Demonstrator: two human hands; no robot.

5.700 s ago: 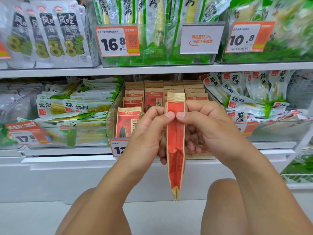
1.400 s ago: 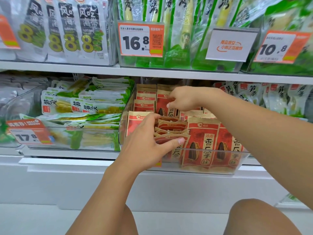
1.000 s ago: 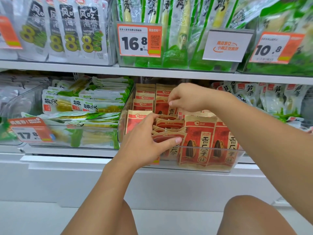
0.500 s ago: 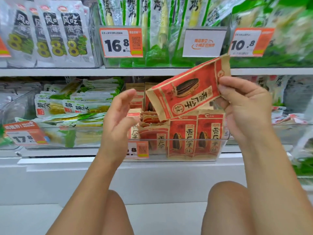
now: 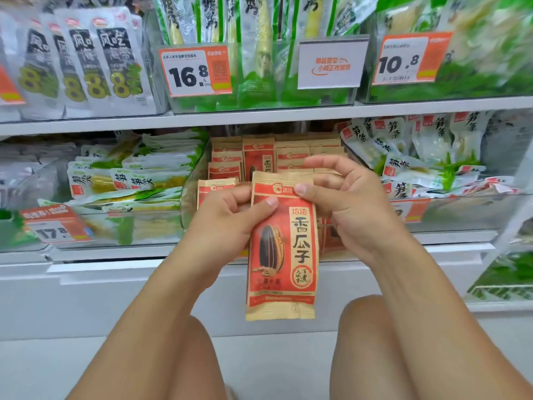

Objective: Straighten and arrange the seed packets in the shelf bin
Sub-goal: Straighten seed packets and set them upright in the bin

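Before the shelf bin [image 5: 190, 203], both hands are holding one upright seed packet [image 5: 284, 249].
Left hand [image 5: 230, 223] fingers are pinching its top at 9 o'clock, right hand [image 5: 346, 203] fingers at 3.

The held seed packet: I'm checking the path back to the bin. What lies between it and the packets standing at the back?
In the head view, between the held seed packet and the back packets, only shorter front-row packets and right-hand fingers.
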